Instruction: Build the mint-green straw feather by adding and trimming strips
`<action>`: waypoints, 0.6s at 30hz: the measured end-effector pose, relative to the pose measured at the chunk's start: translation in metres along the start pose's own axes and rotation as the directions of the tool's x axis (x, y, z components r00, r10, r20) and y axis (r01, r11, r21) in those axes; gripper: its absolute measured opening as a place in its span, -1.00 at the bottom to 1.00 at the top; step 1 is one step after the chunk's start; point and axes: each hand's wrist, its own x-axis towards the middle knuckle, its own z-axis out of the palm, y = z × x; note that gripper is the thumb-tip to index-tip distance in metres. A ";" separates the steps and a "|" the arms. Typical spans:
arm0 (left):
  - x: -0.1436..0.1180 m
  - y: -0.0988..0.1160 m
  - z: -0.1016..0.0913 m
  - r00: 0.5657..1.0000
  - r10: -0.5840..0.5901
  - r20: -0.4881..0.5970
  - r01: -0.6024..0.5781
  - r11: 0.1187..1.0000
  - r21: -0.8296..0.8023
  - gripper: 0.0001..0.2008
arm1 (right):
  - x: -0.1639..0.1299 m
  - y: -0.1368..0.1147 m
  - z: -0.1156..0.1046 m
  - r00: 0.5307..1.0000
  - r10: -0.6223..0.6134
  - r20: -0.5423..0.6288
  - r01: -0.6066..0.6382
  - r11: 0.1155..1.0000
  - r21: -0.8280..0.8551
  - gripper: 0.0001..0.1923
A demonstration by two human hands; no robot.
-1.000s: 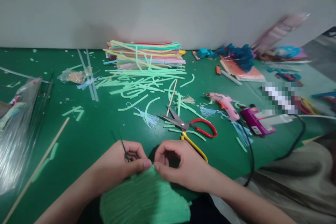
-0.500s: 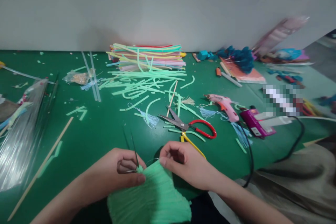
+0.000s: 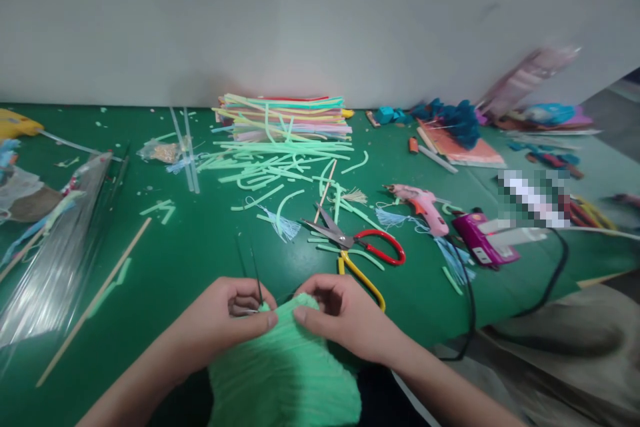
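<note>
A pleated piece of light green crepe paper (image 3: 285, 373) hangs over the near table edge in front of me. My left hand (image 3: 225, 317) pinches its top left corner and also holds a thin dark wire (image 3: 256, 273) that sticks upward. My right hand (image 3: 345, 317) pinches the top edge of the same paper just to the right, thumb and forefinger closed on it. The two hands almost touch at the paper's top.
Red and yellow handled scissors (image 3: 357, 243) lie just beyond my right hand. A pink glue gun (image 3: 423, 203), a purple device (image 3: 480, 247) with a black cable, green paper strips (image 3: 280, 160), a stack of coloured sheets (image 3: 290, 117), a wooden stick (image 3: 95, 300) and clear wrapped bundles (image 3: 55, 253) cover the green table (image 3: 200, 247).
The wire in my left hand went from tilted left to nearly upright. My right hand closed back onto the paper's top edge. The view shifted slightly downward.
</note>
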 end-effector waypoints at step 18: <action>0.003 0.002 0.013 0.977 0.124 -0.175 -0.094 0.981 0.169 -0.82 | 0.001 0.003 0.017 0.965 -0.105 -0.242 0.072 0.987 -0.144 -0.82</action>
